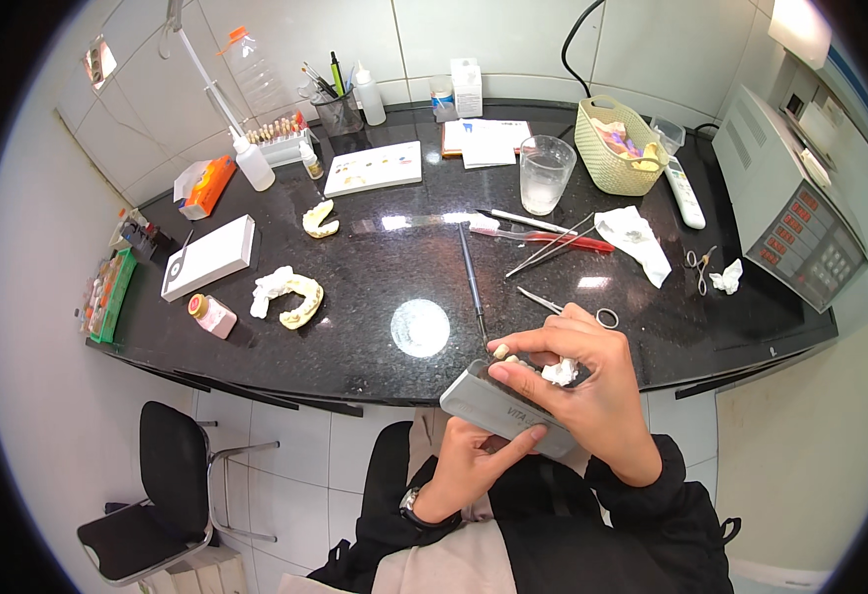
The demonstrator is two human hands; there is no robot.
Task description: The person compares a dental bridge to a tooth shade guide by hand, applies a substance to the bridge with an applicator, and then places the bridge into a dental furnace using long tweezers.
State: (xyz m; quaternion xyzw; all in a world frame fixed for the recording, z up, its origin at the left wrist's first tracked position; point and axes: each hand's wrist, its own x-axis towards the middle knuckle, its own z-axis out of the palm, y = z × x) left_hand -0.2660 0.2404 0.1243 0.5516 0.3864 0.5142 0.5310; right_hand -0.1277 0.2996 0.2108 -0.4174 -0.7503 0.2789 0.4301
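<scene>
My left hand (466, 463) is closed around the lower side of a grey dental shade guide holder (483, 401), which tilts above the counter's front edge. Over its top, my right hand (600, 381) pinches a small tooth-coloured shade tab (501, 351) between thumb and index finger. More tabs sit along the holder's upper edge, partly behind my fingers. A crumpled white tissue (560, 372) shows under the curled fingers of my right hand. Just beyond the tab lies a dark-handled brush (471, 277), its tip toward me.
Behind my right hand lie scissors (543, 301), tweezers (548, 247) and a red toothbrush (573, 241). A glass (546, 176) and a basket (602, 148) stand farther back. Dental casts (300, 302) and a white box (211, 259) are at left; a control unit (800, 223) is at right.
</scene>
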